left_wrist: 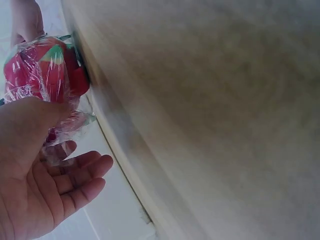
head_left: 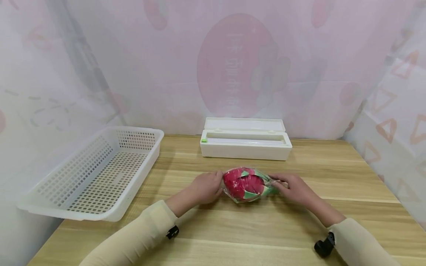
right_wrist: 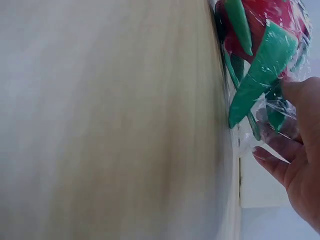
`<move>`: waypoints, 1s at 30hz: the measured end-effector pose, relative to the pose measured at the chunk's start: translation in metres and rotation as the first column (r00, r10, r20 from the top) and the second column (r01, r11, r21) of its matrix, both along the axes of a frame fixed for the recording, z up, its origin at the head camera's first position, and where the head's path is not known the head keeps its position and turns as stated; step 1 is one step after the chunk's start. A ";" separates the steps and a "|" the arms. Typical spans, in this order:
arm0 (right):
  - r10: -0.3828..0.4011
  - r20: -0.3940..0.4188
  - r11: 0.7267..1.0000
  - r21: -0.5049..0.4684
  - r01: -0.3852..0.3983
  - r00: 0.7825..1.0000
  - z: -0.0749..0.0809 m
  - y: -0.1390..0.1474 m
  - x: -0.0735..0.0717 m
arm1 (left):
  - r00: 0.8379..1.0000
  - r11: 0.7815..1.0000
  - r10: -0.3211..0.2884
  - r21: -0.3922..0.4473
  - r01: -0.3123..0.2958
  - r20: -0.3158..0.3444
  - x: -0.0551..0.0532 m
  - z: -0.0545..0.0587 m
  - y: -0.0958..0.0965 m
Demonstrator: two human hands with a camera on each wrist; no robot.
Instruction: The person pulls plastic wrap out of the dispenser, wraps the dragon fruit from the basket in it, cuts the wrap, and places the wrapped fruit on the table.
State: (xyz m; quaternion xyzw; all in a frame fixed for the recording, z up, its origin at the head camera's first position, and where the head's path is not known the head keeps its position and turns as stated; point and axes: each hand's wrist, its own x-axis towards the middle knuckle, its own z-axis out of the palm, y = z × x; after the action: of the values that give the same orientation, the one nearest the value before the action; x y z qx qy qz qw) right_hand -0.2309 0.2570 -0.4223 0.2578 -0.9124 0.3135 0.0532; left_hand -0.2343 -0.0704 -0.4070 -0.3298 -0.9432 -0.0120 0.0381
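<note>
A red dragon fruit [head_left: 244, 183] with green scales lies in the middle of the wooden table, wrapped in crinkled cling film [right_wrist: 270, 102]. At its left end my left hand [head_left: 207, 187] pinches the film, the thumb lying along the fruit in the left wrist view while the other fingers spread loosely. On the opposite side my right hand [head_left: 293, 187] holds the film between thumb and fingers, by the tips of the green scales. The fruit's underside is hidden.
Behind the fruit stands a white cling film dispenser [head_left: 244, 150] with its lid raised and a small green piece at its left corner. To the left is a white perforated plastic basket [head_left: 136, 181]. Printed curtains [head_left: 159, 85] enclose the back and sides of the table.
</note>
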 end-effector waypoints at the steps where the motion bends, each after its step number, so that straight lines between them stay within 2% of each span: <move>1: 0.005 -0.010 1.000 0.004 -0.005 1.000 0.001 0.002 0.001 | 1.000 1.000 0.000 -0.005 0.000 -0.006 0.000 0.000 0.000; 6: 0.058 -0.048 0.998 0.018 -0.058 0.997 0.002 0.012 0.005 | 0.998 0.999 -0.026 -0.020 0.025 -0.060 0.004 0.004 -0.002; 10: 0.115 -0.062 0.992 0.052 -0.112 0.991 0.002 0.017 0.006 | 0.989 0.995 -0.055 0.071 0.064 -0.134 0.008 0.006 -0.005; 14: 0.161 -0.096 0.986 0.065 -0.155 0.982 0.003 0.018 0.009 | 0.969 0.967 -0.104 0.205 0.151 -0.225 0.008 0.007 -0.009; 18: 0.186 -0.179 0.982 0.037 -0.183 0.966 0.002 0.015 0.009 | 0.949 0.941 -0.152 0.252 0.224 -0.275 0.005 0.005 -0.011; 21: 0.181 -0.249 0.983 0.020 -0.182 0.952 0.001 0.014 0.006 | 0.944 0.931 -0.169 0.267 0.248 -0.284 0.004 0.004 -0.012; 24: 0.145 -0.290 0.989 0.002 -0.151 0.946 -0.002 0.012 0.004 | 0.937 0.920 -0.187 0.280 0.273 -0.296 0.003 0.003 -0.013; 26: 0.107 -0.300 0.993 -0.018 -0.118 0.948 -0.004 0.010 0.003 | 0.931 0.914 -0.195 0.286 0.286 -0.307 0.003 0.003 -0.014; 30: 0.027 -0.252 0.996 -0.074 -0.047 0.967 -0.003 0.006 0.001 | 0.929 0.906 -0.202 0.301 0.298 -0.310 0.002 0.004 -0.014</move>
State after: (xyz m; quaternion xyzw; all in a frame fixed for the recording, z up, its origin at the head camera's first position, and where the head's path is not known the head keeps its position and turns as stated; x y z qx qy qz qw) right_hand -0.2301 0.2628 -0.4257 0.3103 -0.8800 0.3154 0.1726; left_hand -0.2325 -0.0845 -0.4030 -0.4358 -0.8617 -0.1354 0.2219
